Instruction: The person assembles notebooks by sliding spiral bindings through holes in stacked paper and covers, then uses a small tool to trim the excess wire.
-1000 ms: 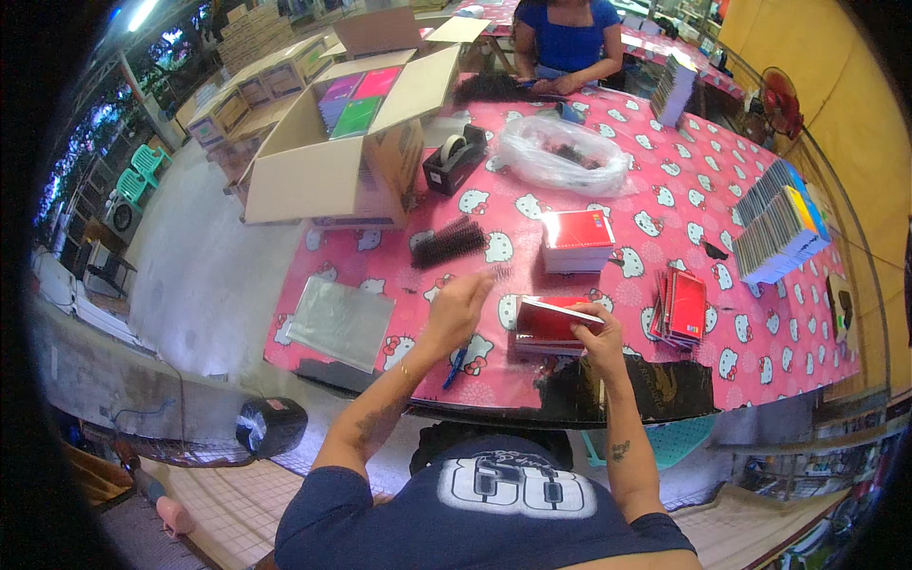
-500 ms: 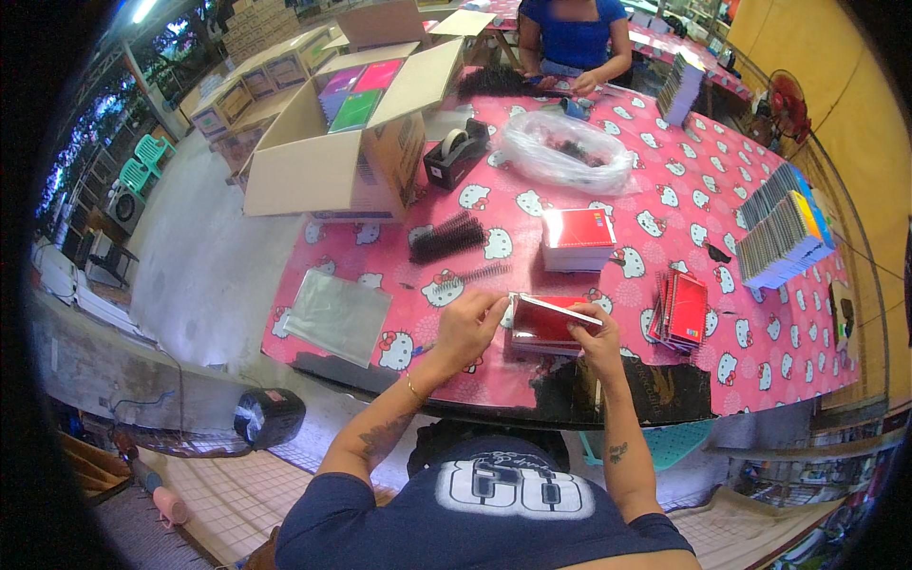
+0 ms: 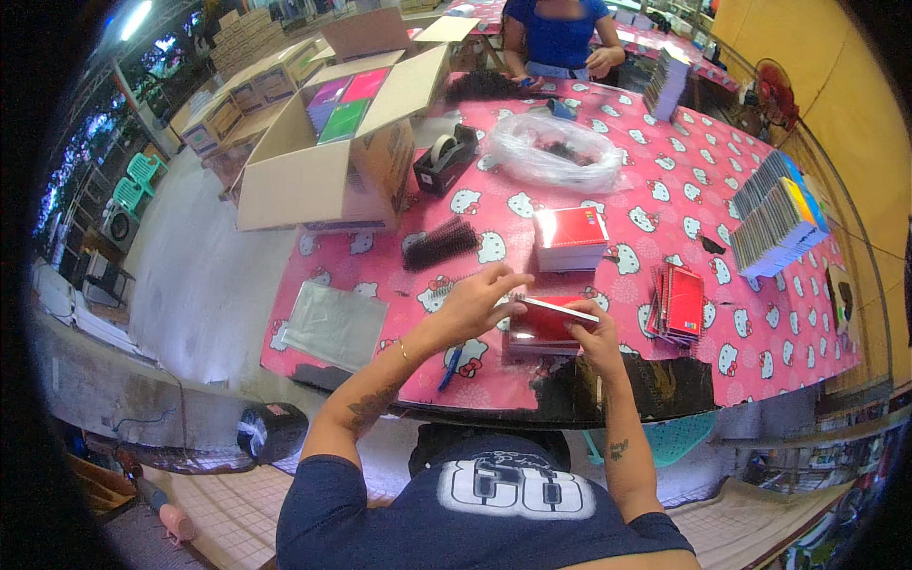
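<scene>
My right hand (image 3: 598, 340) is closed on the right end of a thin red-covered notebook (image 3: 548, 315), tilted above a stack of red notebooks (image 3: 532, 342). At its left edge is my left hand (image 3: 483, 302), forefinger stretched out and thumb near the edge, with a gap between them. Whether a wire coil sits there is too small to tell. A bundle of black spiral coils (image 3: 441, 244) lies beyond my left hand. Another red notebook stack (image 3: 572, 237) stands behind the held one. Several spiral-bound red notebooks (image 3: 679, 302) lie to the right.
A clear plastic sheet (image 3: 334, 323) and a blue pen (image 3: 450, 369) lie at left. Farther back are an open carton (image 3: 302, 188), a tape dispenser (image 3: 445, 161) and a plastic bag (image 3: 556, 152). Notebook rows (image 3: 781, 226) stand at right. A person in blue (image 3: 560, 38) sits opposite.
My left hand's forefinger has lifted away from the thumb at the notebook's edge. The blue pen now shows more fully. Across the table, the other person's hands have moved apart.
</scene>
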### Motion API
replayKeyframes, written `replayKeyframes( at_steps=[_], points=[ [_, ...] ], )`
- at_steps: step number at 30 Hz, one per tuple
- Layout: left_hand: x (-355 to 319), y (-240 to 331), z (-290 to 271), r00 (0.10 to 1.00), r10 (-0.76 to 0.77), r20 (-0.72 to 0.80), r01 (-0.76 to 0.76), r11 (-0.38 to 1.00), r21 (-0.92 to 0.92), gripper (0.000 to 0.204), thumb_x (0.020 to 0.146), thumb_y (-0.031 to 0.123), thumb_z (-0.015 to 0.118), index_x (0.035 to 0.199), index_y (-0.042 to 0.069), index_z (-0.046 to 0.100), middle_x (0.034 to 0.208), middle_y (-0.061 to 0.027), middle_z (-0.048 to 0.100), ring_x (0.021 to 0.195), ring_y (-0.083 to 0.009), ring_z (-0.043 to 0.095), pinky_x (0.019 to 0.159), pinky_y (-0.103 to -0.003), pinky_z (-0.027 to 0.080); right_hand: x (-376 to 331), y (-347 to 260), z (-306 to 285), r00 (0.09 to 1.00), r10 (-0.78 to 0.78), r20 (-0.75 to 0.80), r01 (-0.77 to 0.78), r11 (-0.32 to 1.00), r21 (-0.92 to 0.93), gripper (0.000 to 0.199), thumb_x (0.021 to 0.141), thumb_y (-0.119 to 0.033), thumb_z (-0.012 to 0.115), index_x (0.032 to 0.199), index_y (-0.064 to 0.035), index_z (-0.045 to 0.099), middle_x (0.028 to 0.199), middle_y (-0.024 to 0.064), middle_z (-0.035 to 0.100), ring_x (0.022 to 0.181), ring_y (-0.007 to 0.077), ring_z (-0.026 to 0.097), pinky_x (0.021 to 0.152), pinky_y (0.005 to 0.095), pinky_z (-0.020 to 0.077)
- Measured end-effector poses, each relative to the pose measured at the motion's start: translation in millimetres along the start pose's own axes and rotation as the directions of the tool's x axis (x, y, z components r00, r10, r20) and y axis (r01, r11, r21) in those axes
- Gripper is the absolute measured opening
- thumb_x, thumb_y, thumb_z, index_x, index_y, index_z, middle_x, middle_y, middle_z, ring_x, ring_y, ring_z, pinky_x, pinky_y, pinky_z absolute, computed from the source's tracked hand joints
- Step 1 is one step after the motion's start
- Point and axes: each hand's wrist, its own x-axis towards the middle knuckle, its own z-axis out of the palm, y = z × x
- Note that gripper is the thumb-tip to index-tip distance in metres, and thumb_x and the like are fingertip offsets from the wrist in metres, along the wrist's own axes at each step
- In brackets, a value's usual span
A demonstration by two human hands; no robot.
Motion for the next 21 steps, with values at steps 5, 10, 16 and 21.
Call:
replayKeyframes(
  at_steps=[5, 10, 16, 21],
  points=[
    [5.9, -14.1, 1.3, 0.989, 0.005, 0.148, -0.003, 1.0, -0.01, 0.034, 0.093, 0.033, 0.066, 0.119, 0.013, 0.06, 0.106, -0.013, 0.061, 0.089, -0.0336, 0.064, 0.072, -0.043, 0.051, -0.6, -6.3, 3.9, 1.0, 0.014, 0.027, -0.013, 1.0, -0.014, 0.025, 0.088, 0.003, 0.064, 0.112, -0.0043, 0.064, 0.105, -0.0007, 0.065, 0.099, 0.0089, 0.059, 0.089, 0.0259, 0.0464],
    [-5.0, 6.8, 38.3, 0.982, 0.11, -0.154, -0.027, 0.888, 0.459, 0.076, 0.092, 0.052, 0.057, 0.149, 0.006, 0.037, 0.146, -0.021, 0.043, 0.134, -0.0377, 0.044, 0.107, -0.057, 0.032, -2.4, -11.9, 8.4, 0.999, 0.03, 0.013, -0.03, 1.0, 0.004, 0.025, 0.09, 0.002, 0.065, 0.114, -0.0034, 0.063, 0.105, -0.0001, 0.065, 0.099, 0.0094, 0.059, 0.089, 0.0263, 0.0472],
    [-56.9, 4.3, 112.0, 0.973, 0.035, -0.227, 0.101, 0.822, 0.56, 0.093, 0.094, 0.061, 0.046, 0.155, -0.004, 0.02, 0.163, -0.0216, 0.016, 0.153, -0.0358, 0.01, 0.118, -0.063, -0.002, 1.4, -4.6, 8.9, 0.999, 0.025, -0.035, -0.024, 1.0, 0.015, 0.029, 0.092, 0.002, 0.063, 0.12, -0.0021, 0.064, 0.109, 0.0015, 0.067, 0.1, 0.0101, 0.061, 0.089, 0.0262, 0.0493],
    [-34.8, 8.2, 94.2, 0.994, -0.019, -0.11, 0.084, 0.769, 0.633, 0.088, 0.097, 0.061, 0.04, 0.156, -0.001, 0.021, 0.164, -0.0188, 0.018, 0.154, -0.035, 0.007, 0.119, -0.061, -0.004, -2.4, -8.3, 9.3, 0.999, 0.042, -0.006, -0.042, 0.998, 0.035, 0.033, 0.093, 0.002, 0.063, 0.125, -0.0014, 0.064, 0.112, 0.0032, 0.067, 0.103, 0.0108, 0.061, 0.091, 0.0264, 0.0491]
  ],
)
